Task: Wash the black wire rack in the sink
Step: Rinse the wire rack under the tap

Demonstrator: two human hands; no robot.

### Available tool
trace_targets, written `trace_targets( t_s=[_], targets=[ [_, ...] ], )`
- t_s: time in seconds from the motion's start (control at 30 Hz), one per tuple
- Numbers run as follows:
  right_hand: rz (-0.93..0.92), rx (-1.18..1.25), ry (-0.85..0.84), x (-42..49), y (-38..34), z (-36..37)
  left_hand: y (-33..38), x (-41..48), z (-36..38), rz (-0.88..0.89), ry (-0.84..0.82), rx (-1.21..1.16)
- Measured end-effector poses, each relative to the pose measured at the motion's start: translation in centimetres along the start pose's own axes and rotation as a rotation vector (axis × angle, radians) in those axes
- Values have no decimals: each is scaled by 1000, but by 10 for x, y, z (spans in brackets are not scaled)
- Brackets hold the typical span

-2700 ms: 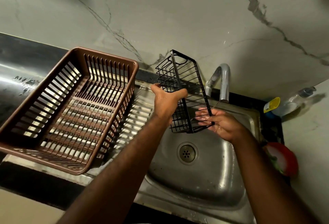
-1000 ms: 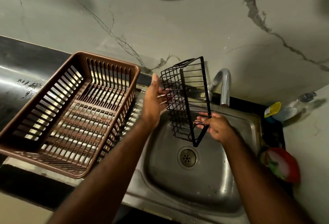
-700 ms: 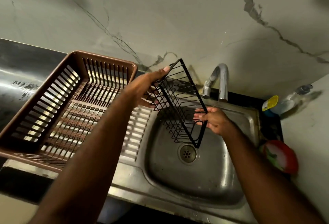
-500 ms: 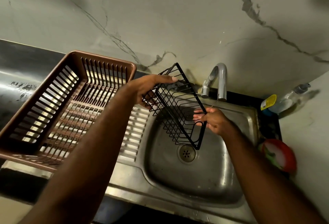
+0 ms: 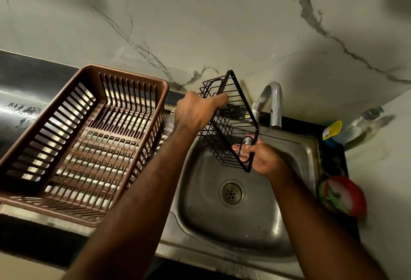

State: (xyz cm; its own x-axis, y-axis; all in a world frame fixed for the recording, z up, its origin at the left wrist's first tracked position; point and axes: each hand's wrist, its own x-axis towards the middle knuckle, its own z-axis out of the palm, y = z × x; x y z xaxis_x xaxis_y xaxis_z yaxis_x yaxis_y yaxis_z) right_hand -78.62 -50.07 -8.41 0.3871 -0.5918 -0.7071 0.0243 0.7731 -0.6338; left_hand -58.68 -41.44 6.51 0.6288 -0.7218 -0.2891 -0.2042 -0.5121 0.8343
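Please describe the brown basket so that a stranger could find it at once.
Find the steel sink. Just left of its basin sits the brown basket. Unlike the black wire rack held above the basin, it is wide, slatted plastic and empty.

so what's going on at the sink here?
A person is holding a black wire rack tilted above the basin of a stainless steel sink, just in front of the curved metal tap. The left hand grips the rack's upper end and the right hand grips its lower corner. Whether water is running is hard to tell. A brown slatted plastic basket sits on the drainboard to the left.
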Motion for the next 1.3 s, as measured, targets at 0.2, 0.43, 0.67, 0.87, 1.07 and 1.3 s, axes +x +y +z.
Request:
trace_targets(
  t_s=[0.2, 0.43, 0.67, 0.87, 1.07, 1.3],
  targets=[
    [-102, -148, 156, 8, -6, 6, -4, -5, -5, 31, 36, -89],
    [19, -276, 349, 20, -11, 10, -9, -7, -1, 46, -27, -111],
    [-27, -524, 544, 29, -10, 11, -12, -14, 9, 74, -40, -41],
    [-274, -772, 814, 3, -11, 28, -3, -25, 18, 129, -59, 38],
    [-60, -36, 318, 10, -11, 4, -2, -22, 13, 149, -52, 91],
    [64, 96, -33, 8, -10, -14, -9, -22, 12, 87, -4, -15]
  ],
)
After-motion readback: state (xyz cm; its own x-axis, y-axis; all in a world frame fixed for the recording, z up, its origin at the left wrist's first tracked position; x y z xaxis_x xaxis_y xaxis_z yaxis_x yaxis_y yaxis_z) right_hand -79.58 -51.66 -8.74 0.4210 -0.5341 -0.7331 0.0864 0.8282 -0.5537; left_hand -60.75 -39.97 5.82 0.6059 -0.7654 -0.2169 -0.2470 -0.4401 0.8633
